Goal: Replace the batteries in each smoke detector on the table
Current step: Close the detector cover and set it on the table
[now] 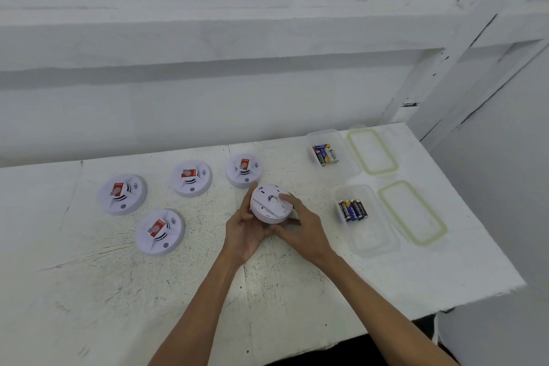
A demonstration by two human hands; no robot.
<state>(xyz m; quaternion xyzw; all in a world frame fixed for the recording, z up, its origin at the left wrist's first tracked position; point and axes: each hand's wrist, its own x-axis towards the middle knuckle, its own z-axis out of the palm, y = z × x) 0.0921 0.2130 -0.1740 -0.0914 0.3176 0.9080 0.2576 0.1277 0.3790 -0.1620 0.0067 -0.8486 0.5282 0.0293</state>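
Note:
A white round smoke detector (269, 204) is held above the table with its back side up. My left hand (245, 229) grips its left edge from below. My right hand (300, 227) grips its right edge, a finger lying over the back near the centre. Several more detectors lie face up on the table, each with a red label: one at the left (122, 194), one in front of it (159, 232), one in the middle (191, 178) and one just behind the held detector (244, 170).
Two clear plastic tubs hold batteries: a far tub (341, 140) and a near tub (371, 235). Their green-rimmed lids, far lid (372, 151) and near lid (413, 212), lie to the right. The table's right edge (487, 232) drops off close behind the lids.

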